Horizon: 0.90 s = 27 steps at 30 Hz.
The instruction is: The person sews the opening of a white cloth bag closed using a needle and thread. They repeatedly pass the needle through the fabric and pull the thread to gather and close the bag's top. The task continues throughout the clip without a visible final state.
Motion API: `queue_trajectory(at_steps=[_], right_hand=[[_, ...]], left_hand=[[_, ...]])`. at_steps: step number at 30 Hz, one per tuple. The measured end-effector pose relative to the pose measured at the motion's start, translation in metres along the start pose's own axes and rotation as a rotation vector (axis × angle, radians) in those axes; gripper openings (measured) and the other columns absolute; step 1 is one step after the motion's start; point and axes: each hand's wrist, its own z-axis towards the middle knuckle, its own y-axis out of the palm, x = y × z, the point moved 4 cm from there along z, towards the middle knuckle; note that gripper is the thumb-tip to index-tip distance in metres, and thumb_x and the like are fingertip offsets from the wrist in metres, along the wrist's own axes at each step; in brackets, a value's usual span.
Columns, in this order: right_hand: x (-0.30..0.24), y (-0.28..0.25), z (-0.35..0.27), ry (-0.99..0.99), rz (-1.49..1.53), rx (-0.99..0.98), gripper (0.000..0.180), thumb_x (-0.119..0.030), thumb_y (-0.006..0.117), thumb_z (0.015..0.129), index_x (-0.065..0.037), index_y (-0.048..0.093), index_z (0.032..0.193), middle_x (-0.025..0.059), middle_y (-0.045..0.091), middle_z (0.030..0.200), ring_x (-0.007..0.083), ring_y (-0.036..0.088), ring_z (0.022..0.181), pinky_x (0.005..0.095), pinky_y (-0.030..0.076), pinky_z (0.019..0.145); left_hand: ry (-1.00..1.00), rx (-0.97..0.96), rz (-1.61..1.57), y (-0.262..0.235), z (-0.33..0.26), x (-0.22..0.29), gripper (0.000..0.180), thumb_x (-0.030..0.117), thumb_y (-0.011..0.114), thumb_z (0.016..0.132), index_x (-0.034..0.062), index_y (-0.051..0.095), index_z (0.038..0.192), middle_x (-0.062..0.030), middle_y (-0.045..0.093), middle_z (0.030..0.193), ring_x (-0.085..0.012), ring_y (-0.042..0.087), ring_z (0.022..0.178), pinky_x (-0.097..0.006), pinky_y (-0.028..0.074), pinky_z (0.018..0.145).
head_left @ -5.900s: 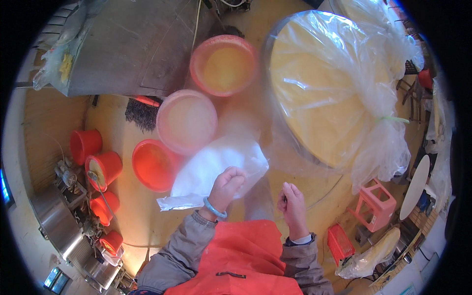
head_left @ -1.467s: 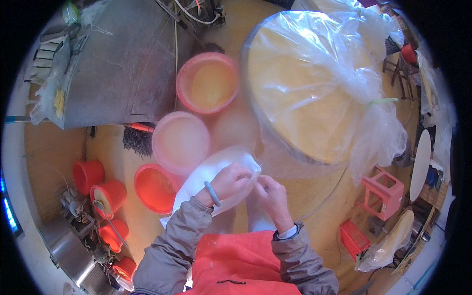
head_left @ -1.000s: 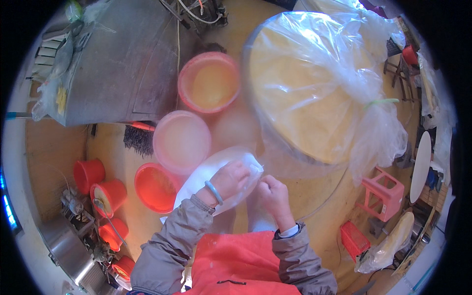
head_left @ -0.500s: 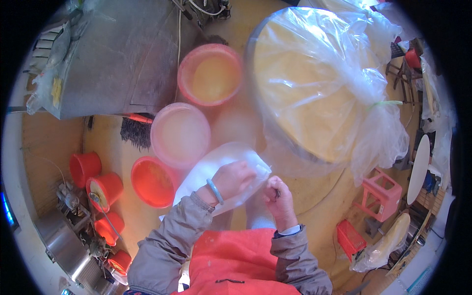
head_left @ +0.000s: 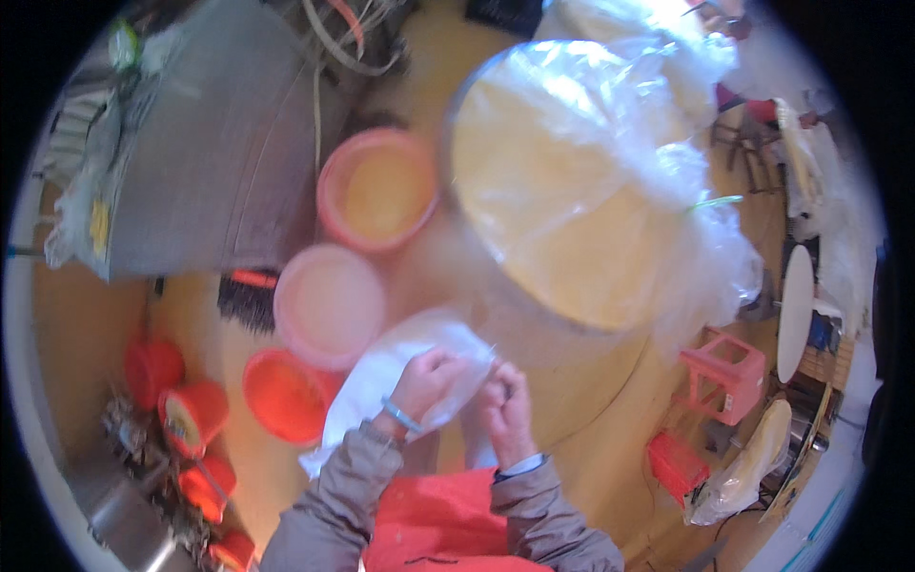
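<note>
A white, partly see-through bag (head_left: 381,360) lies slantwise in front of me, over the rim of a pink bucket. My left hand (head_left: 425,389), with a pale bangle at its wrist, is closed on the bag near its right end. Close against that end is my right hand (head_left: 505,412), its fingers curled in a pinch. Whatever sits between the right fingertips is too small and blurred to make out. The pale pink bucket (head_left: 330,307) beyond the bag holds whitish contents. Behind it stands a second pink bucket (head_left: 379,189) with yellowish liquid.
A large round tub (head_left: 572,210) under clear plastic film fills the far right. An orange-red basin (head_left: 286,396) stands left of the bag, with several red buckets (head_left: 195,419) farther left. A metal cabinet (head_left: 219,143) is at far left. On the right are a pink stool (head_left: 724,374) and a red basket (head_left: 677,465).
My right hand has come in to the bag's right end from slightly apart. The left hand keeps its grip on the bag. The whole view has shifted and tilted a little.
</note>
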Motion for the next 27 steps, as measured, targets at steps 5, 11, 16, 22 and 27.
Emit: queue_trajectory(at_steps=[5, 11, 16, 22, 27], right_hand=[[0.003, -0.012, 0.005, 0.159, 0.029, -0.024, 0.014, -0.019, 0.054, 0.092, -0.007, 0.059, 0.090, -0.0037, 0.050, 0.065, 0.0055, 0.041, 0.049, 0.0196, 0.032, 0.043], [-0.011, -0.022, 0.009, 0.191, -0.071, -0.027, 0.014, -0.009, 0.051, 0.092, 0.001, 0.060, 0.087, 0.0047, 0.056, 0.073, 0.0103, 0.043, 0.050, 0.0224, 0.035, 0.045], [-0.010, -0.026, 0.018, 0.274, -0.185, -0.123, 0.018, -0.007, 0.046, 0.093, 0.004, 0.058, 0.088, 0.0048, 0.053, 0.070, 0.0113, 0.040, 0.048, 0.0230, 0.034, 0.045], [0.002, -0.044, 0.031, 0.307, -0.152, -0.051, 0.016, -0.006, 0.042, 0.094, 0.002, 0.054, 0.089, 0.0081, 0.054, 0.078, 0.0128, 0.040, 0.055, 0.0254, 0.036, 0.049], [0.009, -0.057, 0.034, 0.304, -0.077, 0.026, 0.010, -0.003, 0.045, 0.092, 0.002, 0.053, 0.090, 0.0082, 0.054, 0.079, 0.0137, 0.045, 0.058, 0.0237, 0.038, 0.050]], left_hand=[[-0.251, -0.263, -0.574, 0.020, 0.007, -0.004, 0.017, 0.016, 0.048, 0.097, 0.0065, 0.059, 0.089, -0.0021, 0.055, 0.069, -0.0103, 0.051, 0.061, -0.023, 0.039, 0.052], [-0.322, -0.240, -0.509, 0.021, 0.025, -0.019, 0.021, 0.024, 0.049, 0.092, 0.0087, 0.057, 0.080, -0.0003, 0.053, 0.069, -0.0089, 0.045, 0.054, -0.026, 0.037, 0.050], [-0.313, -0.125, -0.454, 0.018, 0.028, -0.028, 0.017, 0.017, 0.049, 0.088, 0.0094, 0.053, 0.073, -0.0006, 0.049, 0.062, -0.0100, 0.041, 0.047, -0.027, 0.039, 0.049], [-0.362, 0.121, -0.421, 0.006, 0.047, -0.064, 0.015, 0.016, 0.050, 0.086, 0.0097, 0.049, 0.073, -0.0015, 0.046, 0.060, -0.0113, 0.034, 0.041, -0.030, 0.038, 0.044], [-0.435, 0.177, -0.564, 0.001, 0.056, -0.075, 0.013, 0.012, 0.049, 0.084, 0.0100, 0.045, 0.072, -0.0021, 0.043, 0.061, -0.0112, 0.030, 0.041, -0.028, 0.035, 0.042]])
